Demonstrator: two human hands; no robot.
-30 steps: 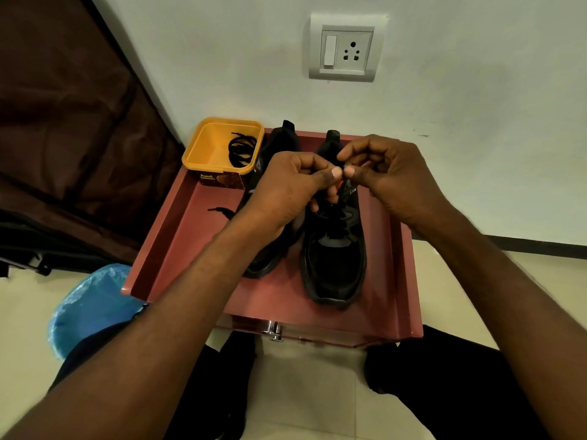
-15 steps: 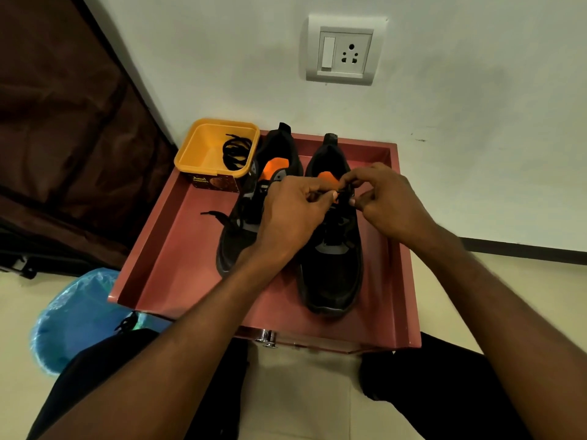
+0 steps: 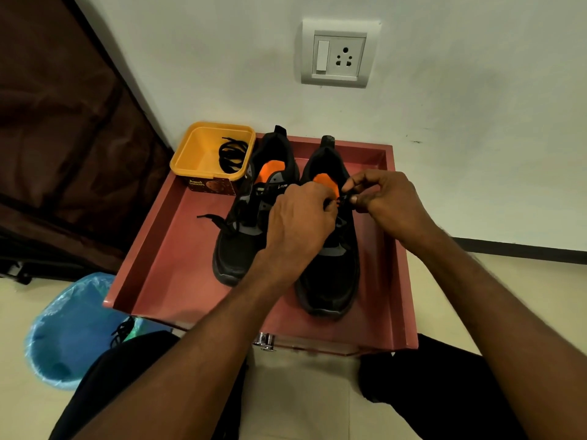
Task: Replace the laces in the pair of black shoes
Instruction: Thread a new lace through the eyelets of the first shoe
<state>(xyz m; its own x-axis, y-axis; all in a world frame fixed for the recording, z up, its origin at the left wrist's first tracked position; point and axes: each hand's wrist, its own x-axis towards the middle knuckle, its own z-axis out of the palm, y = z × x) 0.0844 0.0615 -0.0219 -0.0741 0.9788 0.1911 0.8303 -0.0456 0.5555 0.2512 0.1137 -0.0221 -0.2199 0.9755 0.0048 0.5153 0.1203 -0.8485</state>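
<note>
Black shoes stand side by side on a reddish tray-like table top (image 3: 165,265), toes toward the person and heels toward the far wall. Both show an orange lining inside. The right shoe (image 3: 330,281) is the one under work: both hands meet over its upper part, near the tongue. The left hand (image 3: 300,222) lies over the lacing area with its fingers curled down, and it seems to pinch a black lace (image 3: 344,198) at the fingertips, though the fingertips themselves are mostly hidden by the back of the hand. The right hand (image 3: 386,201) is just beside it, its thumb and first fingers closed narrowly on the same lace. Between the two hands a short piece of this lace is visible.

The left shoe (image 3: 241,246) is touched by no hand; its lace hangs loose, and one end lies on the table top to the left of the shoe.

At the far left corner of the table top stands a yellow tub (image 3: 203,154), touching the left shoe's heel side, with a coiled black lace (image 3: 232,155) inside. On the floor to the near left is a blue plastic bag (image 3: 70,328). A wall socket (image 3: 340,54) is on the far wall.
</note>
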